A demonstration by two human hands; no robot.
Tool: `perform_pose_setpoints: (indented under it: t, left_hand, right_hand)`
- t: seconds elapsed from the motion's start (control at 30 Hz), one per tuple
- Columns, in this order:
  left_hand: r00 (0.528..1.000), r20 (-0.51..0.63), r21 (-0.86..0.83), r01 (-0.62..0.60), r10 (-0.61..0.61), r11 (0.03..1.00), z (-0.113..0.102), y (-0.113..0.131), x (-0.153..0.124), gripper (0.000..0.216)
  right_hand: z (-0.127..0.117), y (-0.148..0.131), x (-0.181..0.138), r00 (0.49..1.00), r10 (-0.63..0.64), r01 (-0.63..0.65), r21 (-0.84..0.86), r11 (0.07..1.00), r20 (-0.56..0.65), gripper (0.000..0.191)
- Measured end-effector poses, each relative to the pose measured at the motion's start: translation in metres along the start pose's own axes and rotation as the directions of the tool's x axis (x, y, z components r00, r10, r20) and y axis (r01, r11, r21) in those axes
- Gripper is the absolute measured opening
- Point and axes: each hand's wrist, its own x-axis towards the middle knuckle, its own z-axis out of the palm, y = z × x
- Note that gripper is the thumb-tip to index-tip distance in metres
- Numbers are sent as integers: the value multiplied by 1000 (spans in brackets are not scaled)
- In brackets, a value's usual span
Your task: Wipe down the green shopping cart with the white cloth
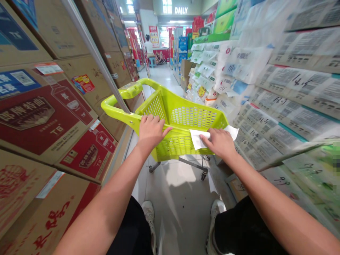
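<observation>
A lime-green plastic shopping cart [192, 115] stands sideways in front of me, its handle end [108, 102] to the left. My left hand [151, 129] is closed over the near rim of its basket, with the thumb lying along the edge. Farther right on the same rim, my right hand [219, 141] presses down a white paper sheet [196, 140], fingers over the edge and thumb on the paper. The sheet sticks out on both sides of that hand. Inside the basket I see no goods, though its near bottom is hidden.
Stacked cardboard cartons [29, 117] line the left side, with a metal pole [92, 49] leaning across them. Packs of tissue paper [276, 117] are piled on the right. Down the aisle, a person [148, 46] sits on a blue stool [152, 62].
</observation>
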Motion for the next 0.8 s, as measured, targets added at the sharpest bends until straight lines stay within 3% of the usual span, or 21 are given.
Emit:
perform_pose_setpoints:
  t: [0.17, 0.37, 0.5, 0.6, 0.73, 0.8]
  left_hand:
    - [999, -20, -25, 31, -31, 999, 5, 15, 4, 45]
    - [998, -31, -54, 59, -61, 997, 5, 29, 6, 45]
    - [998, -29, -66, 59, -61, 996, 2, 27, 2, 42]
    - [996, -52, -96, 61, -66, 994, 0, 23, -2, 38]
    - [993, -76, -128, 77, -87, 989, -2, 19, -5, 48]
    - [995, -65, -131, 64, -73, 989, -3, 19, -6, 47]
  right_hand:
    - [6, -7, 6, 998, 0, 1, 24, 1000, -65, 53]
    - [8, -72, 10, 975, -54, 83, 126, 989, -215, 48]
    - [0, -97, 7, 948, -175, 236, 218, 947, -267, 63]
    - [-5, -78, 11, 941, -222, 288, 258, 922, -257, 63]
    - [-1, -26, 19, 984, -56, 89, 193, 977, -167, 63]
    - [4, -3, 20, 995, -84, 91, 175, 980, -44, 67]
